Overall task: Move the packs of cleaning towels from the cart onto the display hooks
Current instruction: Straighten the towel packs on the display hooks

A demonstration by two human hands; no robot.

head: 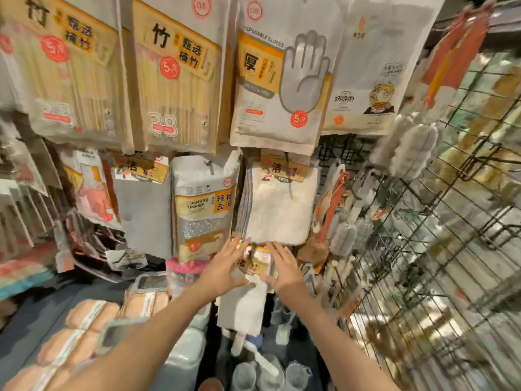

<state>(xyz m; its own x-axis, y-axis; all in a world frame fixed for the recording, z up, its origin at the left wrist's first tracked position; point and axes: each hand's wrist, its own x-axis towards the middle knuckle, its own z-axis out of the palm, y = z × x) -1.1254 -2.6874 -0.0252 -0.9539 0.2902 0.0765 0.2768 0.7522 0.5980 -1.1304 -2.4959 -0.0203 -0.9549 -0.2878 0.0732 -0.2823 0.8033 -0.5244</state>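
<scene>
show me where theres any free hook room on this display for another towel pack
Little is free. One gap shows: the dark grid right of the white towel pack, under the cartoon bag. The wire grid at right has bare stretches. Elsewhere packs overlap, glove pack to sponge pack. Both hands, left and right, reach below the towels.

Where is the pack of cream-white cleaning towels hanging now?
In the head view, the cream-white towel pack hangs near the centre, just right of the cleaning sponge pack, below the disposable gloves pack and directly above both hands.
</scene>
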